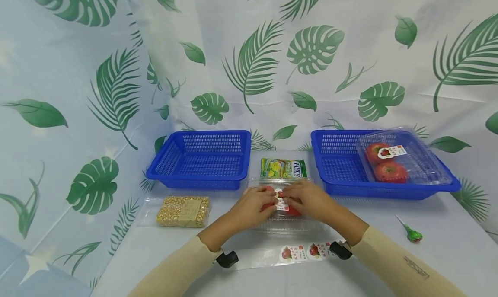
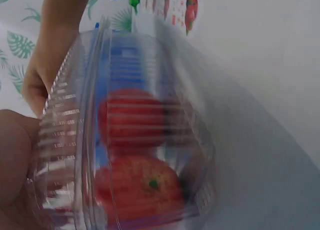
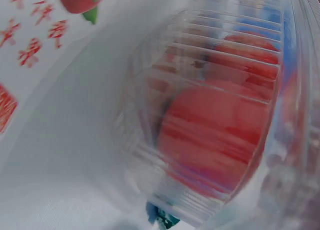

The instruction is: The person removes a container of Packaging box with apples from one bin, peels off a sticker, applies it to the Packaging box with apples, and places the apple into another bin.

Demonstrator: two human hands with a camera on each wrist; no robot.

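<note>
A clear plastic clamshell box (image 1: 288, 226) lies closed on the table in front of me. Two red apples (image 2: 142, 187) show through its ribbed side in the left wrist view; the right wrist view shows an apple (image 3: 215, 135) close up. On the lid sits a white label (image 1: 282, 203) with a red fruit print. My left hand (image 1: 252, 207) rests its fingers on the label's left side. From the right, the fingers of my right hand (image 1: 311, 200) touch the label's other side. Fingertips of both hands partly cover it.
A strip of labels (image 1: 293, 253) lies before the box. Behind is a FOX'S candy packet (image 1: 283, 168). A blue basket (image 1: 206, 183) and a bag of corn kernels (image 1: 175, 210) stand left. Another blue basket (image 1: 338, 188) holds a second apple box (image 1: 424, 167); a small green object (image 1: 413, 235) lies nearby.
</note>
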